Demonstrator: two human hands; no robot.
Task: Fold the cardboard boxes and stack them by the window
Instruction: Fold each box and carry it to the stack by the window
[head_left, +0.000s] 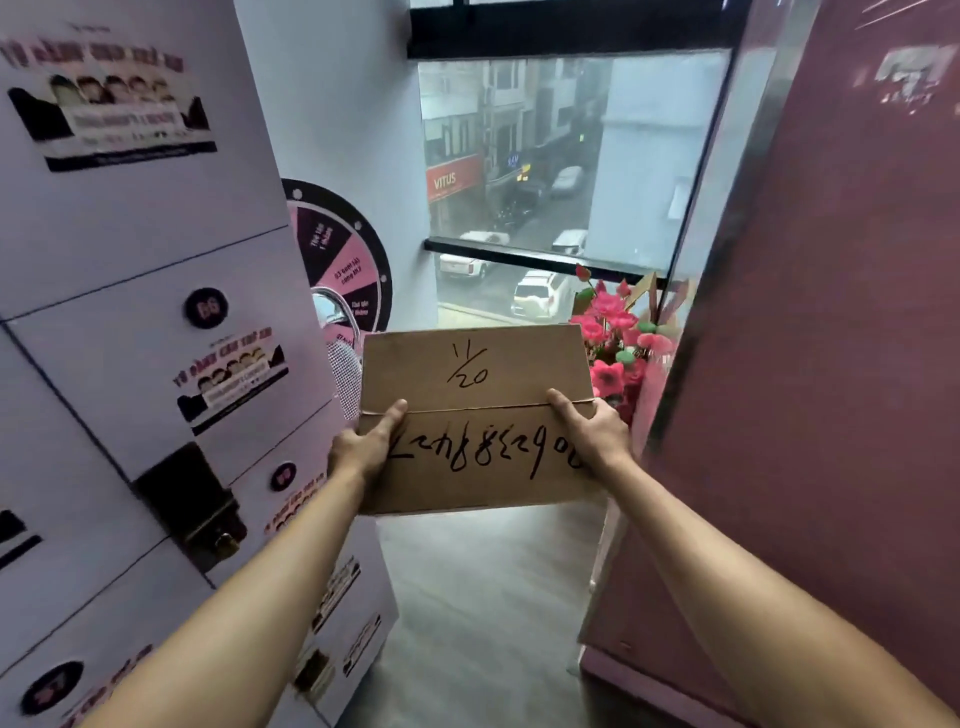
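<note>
1. Cardboard box (475, 415) is held out at arm's length, dead centre of the view, closed up with its top flaps meeting along a seam across the middle. Black marker scrawl is seen on both flaps, "1/20" on the far one.
2. Left hand (363, 447) is clamped on the box's 9 o'clock edge, thumb laid flat on top right by the seam, the other fingers wrapped under and hidden.
3. Right hand (592, 431) is doing the mirror job on the 3 o'clock edge, thumb on top at the seam, remaining fingers tucked out of sight below. So both sets of fingers are closed around the box.
4. Box is carried clear above the grey floor (483, 597), nothing touching it from below as far as can be seen.
5. Window (561, 156) is straight ahead at 12 o'clock, beyond the box, with a street and parked cars seen through the glass.
6. Lockers (135, 322) with stickers and round number badges are lined up along 9 o'clock.
7. Prize wheel (343, 260) is propped at about 11 o'clock, behind the box's far left corner.
8. Pink flowers (618, 338) are sat at about 1 o'clock, just beside the box's far right corner.
9. Dark red panel (831, 338) fills the 3 o'clock side.
</note>
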